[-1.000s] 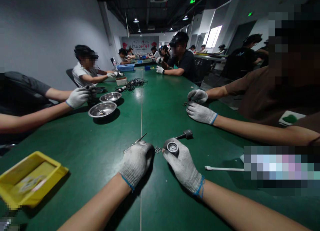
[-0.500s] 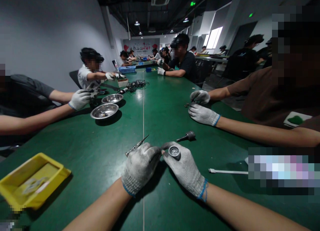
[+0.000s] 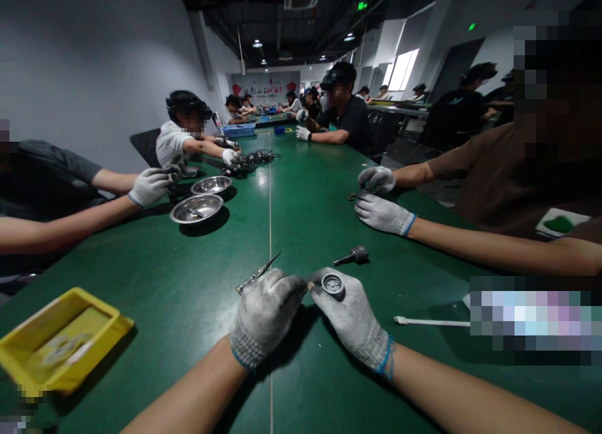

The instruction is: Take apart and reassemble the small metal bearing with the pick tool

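Observation:
My left hand [image 3: 266, 312], in a grey knit glove, is closed around metal tweezers [image 3: 257, 275] whose tips point up and away to the right. My right hand [image 3: 350, 318], also gloved, grips a small round metal part [image 3: 332, 285] with a recessed centre, held face up. The two hands meet at the fingertips just above the green table [image 3: 301, 221]. A dark metal shaft with a round head [image 3: 352, 256] lies on the table just beyond my right hand.
A yellow tray [image 3: 59, 340] sits at the near left. Two steel bowls [image 3: 196, 207] stand at the left by another person's gloved hand [image 3: 149, 186]. A co-worker's gloved hands [image 3: 380, 213] rest at the right. A white cable [image 3: 430, 322] lies near right.
My hands have come together; the small loose parts seen between them a second ago are now hidden. The view has shifted slightly. A person at the far left has leaned forward over the table.

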The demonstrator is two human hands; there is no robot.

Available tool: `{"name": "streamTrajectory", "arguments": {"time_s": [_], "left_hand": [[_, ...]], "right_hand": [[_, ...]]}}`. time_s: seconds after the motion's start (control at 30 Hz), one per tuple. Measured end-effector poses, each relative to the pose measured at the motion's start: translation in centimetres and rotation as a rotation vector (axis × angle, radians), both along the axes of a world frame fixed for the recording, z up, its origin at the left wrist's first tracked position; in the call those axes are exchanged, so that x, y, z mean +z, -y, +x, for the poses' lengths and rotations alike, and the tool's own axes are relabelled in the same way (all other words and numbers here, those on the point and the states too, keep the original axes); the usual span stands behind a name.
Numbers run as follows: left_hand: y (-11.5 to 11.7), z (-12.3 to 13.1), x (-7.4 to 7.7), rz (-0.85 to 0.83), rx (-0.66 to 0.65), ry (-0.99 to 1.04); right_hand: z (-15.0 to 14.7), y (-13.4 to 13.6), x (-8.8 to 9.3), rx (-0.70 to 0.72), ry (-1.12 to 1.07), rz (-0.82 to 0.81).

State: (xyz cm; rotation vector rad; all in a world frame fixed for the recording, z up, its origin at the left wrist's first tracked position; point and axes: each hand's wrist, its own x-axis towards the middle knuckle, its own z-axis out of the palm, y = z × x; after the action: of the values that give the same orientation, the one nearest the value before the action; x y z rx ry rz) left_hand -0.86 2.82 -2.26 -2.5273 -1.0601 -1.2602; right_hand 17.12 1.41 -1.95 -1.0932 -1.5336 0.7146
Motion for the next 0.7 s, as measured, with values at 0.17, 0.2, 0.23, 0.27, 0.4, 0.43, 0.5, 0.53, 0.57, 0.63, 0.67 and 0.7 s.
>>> {"name": "streamTrajectory", "arguments": {"time_s": [0.17, 0.2, 0.23, 0.27, 0.4, 0.43, 0.5, 0.53, 0.57, 0.63, 0.67, 0.7], "left_hand": [[0.02, 0.06, 0.17, 0.012, -0.016, 0.023], [0.01, 0.06, 0.19, 0.015, -0.021, 0.026], [0.0, 0.06, 0.18, 0.013, -0.025, 0.026], [-0.02, 0.05, 0.17, 0.011, -0.026, 0.027], [-0.04, 0.02, 0.09, 0.007, -0.027, 0.026], [-0.02, 0.02, 0.09, 0.007, -0.034, 0.03], [0.04, 0.04, 0.14, 0.0, -0.047, 0.039], [0.09, 0.05, 0.18, -0.008, -0.05, 0.043], [0.14, 0.05, 0.23, -0.015, -0.051, 0.047], [0.21, 0.06, 0.29, -0.024, -0.049, 0.051], [0.22, 0.07, 0.3, -0.026, -0.049, 0.052], [0.2, 0.06, 0.3, -0.027, -0.05, 0.053]], "right_hand": [[-0.1, -0.02, -0.2, -0.029, -0.004, 0.011], [-0.13, -0.03, -0.21, -0.027, -0.004, 0.012], [-0.16, -0.03, -0.21, -0.028, -0.004, 0.013], [-0.19, -0.03, -0.21, -0.029, -0.003, 0.015], [-0.23, -0.03, -0.14, -0.043, 0.0, 0.017], [-0.22, -0.02, -0.11, -0.045, 0.002, 0.014], [-0.21, -0.01, -0.08, -0.047, 0.002, 0.01], [-0.21, 0.0, -0.07, -0.047, 0.0, 0.01], [-0.21, 0.0, -0.07, -0.047, -0.004, 0.009], [-0.21, 0.01, -0.09, -0.05, -0.017, 0.006], [-0.21, 0.01, -0.1, -0.051, -0.023, 0.004], [-0.21, 0.01, -0.11, -0.051, -0.028, 0.002]]}}
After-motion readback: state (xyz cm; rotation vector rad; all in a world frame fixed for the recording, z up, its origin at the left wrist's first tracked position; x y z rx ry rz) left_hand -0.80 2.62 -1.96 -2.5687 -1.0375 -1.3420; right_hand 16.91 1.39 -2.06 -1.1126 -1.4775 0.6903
